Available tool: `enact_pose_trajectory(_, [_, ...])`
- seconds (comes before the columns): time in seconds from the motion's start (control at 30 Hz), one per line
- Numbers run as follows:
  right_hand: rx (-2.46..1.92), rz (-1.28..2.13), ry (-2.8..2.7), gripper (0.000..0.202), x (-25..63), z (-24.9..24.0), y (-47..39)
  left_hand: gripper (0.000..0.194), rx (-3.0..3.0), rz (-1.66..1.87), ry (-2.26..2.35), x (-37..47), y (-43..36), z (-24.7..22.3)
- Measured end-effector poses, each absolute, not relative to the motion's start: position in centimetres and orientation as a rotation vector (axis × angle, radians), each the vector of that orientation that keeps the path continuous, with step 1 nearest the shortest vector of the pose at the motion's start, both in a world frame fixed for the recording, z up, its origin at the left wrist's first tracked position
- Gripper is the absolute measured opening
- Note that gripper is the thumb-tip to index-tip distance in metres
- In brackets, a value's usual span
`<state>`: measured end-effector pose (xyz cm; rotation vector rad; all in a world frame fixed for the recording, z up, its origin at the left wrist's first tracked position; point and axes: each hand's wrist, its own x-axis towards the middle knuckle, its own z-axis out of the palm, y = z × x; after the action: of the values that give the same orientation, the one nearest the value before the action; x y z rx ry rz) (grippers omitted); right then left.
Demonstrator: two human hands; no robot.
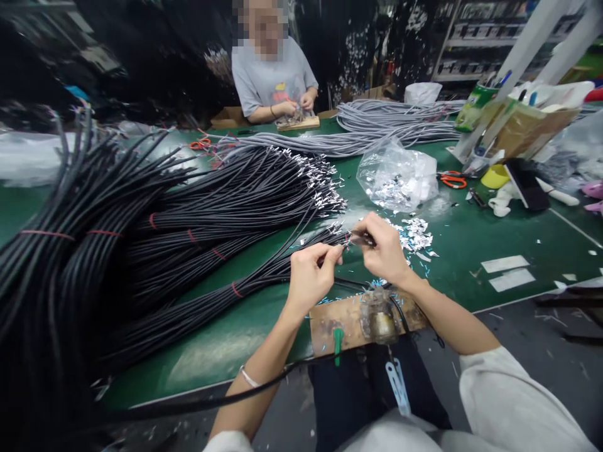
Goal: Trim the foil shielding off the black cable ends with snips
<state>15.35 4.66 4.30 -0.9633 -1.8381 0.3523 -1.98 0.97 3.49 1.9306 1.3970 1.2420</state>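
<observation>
My left hand is closed, thumb and forefinger pinched on the end of a black cable. Thin coloured wires poke out of that end towards my other hand. Fingers of my right hand are wrapped round a small dark tool, whose tip is at the wires; its kind is hard to make out. Just behind my hands, a bundle of black cables lies with its stripped white ends beside my left fingers. Below the hands sits a wooden board with a grimy metal fixture on it.
Large tied bundles of black cable cover the left side. Behind are a clear bag of scraps, orange-handled scissors and grey cable coils. White scraps litter the green table. A co-worker sits across.
</observation>
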Motion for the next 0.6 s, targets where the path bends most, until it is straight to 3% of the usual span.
enact_pose_trajectory(0.13, [-1.110, 0.266, -1.369, 0.016, 16.9, 5.1, 5.5, 0.032, 1.857, 1.301, 1.408, -1.9, 0.8, 3.4])
enact_pose_trajectory(0.23, [-1.029, 0.492, -1.633, 0.027, 16.1, 4.9, 5.0, 0.024, 1.845, 1.393, 1.439, -1.9, 0.8, 3.2])
enact_pose_trajectory(0.47, [-0.962, 0.888, -1.669, 0.028, 14.1, 4.0, 4.2, 0.013, 1.929, 1.514, 1.425, -1.4, 0.6, 3.2])
enact_pose_trajectory(0.6, [-0.974, 0.501, -1.757, 0.013, 13.9, 3.3, 3.8, 0.015, 1.976, 1.467, 1.483, -1.2, 0.7, 2.8])
